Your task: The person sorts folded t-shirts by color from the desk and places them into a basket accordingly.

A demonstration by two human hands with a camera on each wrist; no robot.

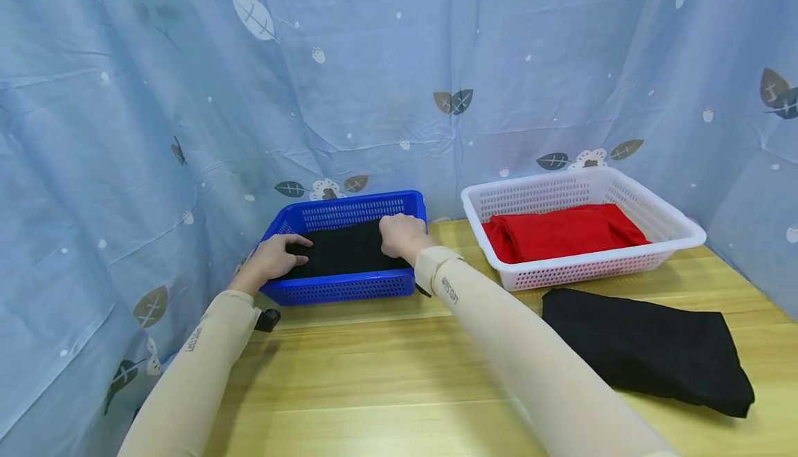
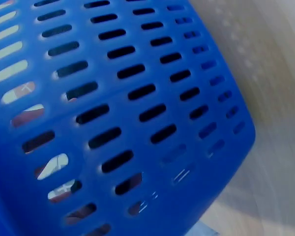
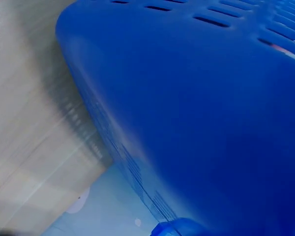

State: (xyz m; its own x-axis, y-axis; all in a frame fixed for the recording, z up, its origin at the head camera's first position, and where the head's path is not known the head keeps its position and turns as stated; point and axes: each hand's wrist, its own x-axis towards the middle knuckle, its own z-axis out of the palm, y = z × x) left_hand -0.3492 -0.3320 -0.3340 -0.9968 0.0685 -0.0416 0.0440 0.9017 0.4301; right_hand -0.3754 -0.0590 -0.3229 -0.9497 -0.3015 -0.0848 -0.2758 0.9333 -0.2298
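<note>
In the head view, a folded black cloth (image 1: pixel 346 249) lies inside the blue basket (image 1: pixel 343 288). My left hand (image 1: pixel 271 257) reaches over the basket's left side, its thumb and fingers spread apart and touching the cloth's left end. At the opposite end, my right hand (image 1: pixel 402 235) has its fingers bent down at the cloth's right edge and grips it; its fingertips are hidden. Both wrist views are filled by the outside of the basket, with the slotted wall (image 2: pixel 137 108) in the left wrist view and a smooth corner (image 3: pixel 152 98) in the right; neither shows a hand.
To the right stands a white basket (image 1: pixel 586 261) with a folded red cloth (image 1: pixel 567 232) in it. Another folded black cloth (image 1: pixel 648 346) lies on the wooden table (image 1: pixel 374 374) in front of it, beside my right forearm. A blue leaf-patterned curtain (image 1: pixel 386 62) hangs behind and at the sides.
</note>
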